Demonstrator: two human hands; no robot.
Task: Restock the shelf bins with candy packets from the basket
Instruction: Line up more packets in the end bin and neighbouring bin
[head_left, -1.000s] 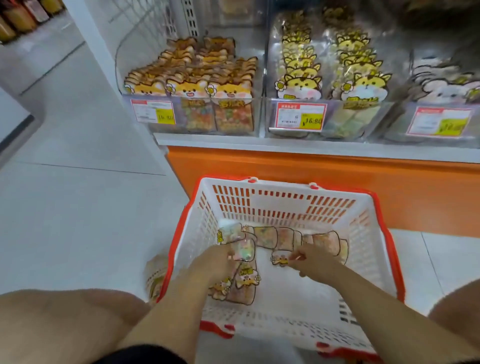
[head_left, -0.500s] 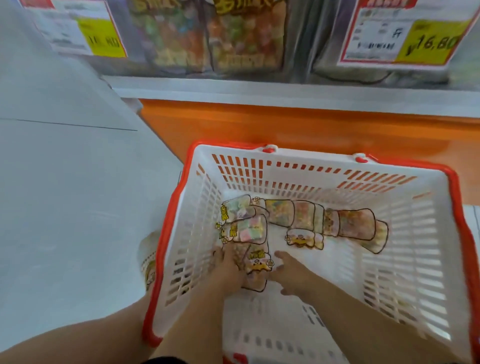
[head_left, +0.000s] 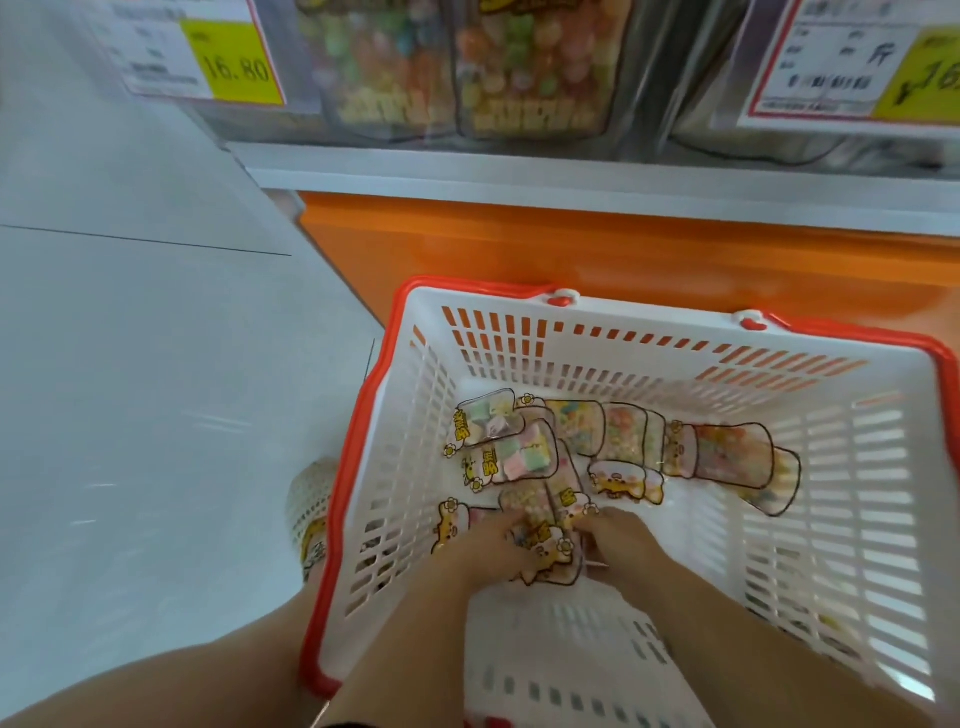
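A white basket with a red rim (head_left: 358, 467) stands on the floor in front of the orange shelf base. Several clear candy packets (head_left: 623, 441) with cartoon faces lie on its bottom. Both my hands are inside, near the front left. My left hand (head_left: 488, 551) and my right hand (head_left: 623, 545) close from either side on a bunch of candy packets (head_left: 540, 535). Above, the clear shelf bins (head_left: 467, 73) show colourful candy packets behind their front wall.
Yellow and white price labels (head_left: 208, 57) hang on the bin fronts, one more at the top right (head_left: 857, 67). The white shelf ledge (head_left: 571, 176) juts out over the orange base (head_left: 571, 260). Grey floor lies to the left. My foot (head_left: 311, 519) sits beside the basket.
My head has dropped closer to the basket. Both hands have come together at the front left and closed on a bunch of packets.
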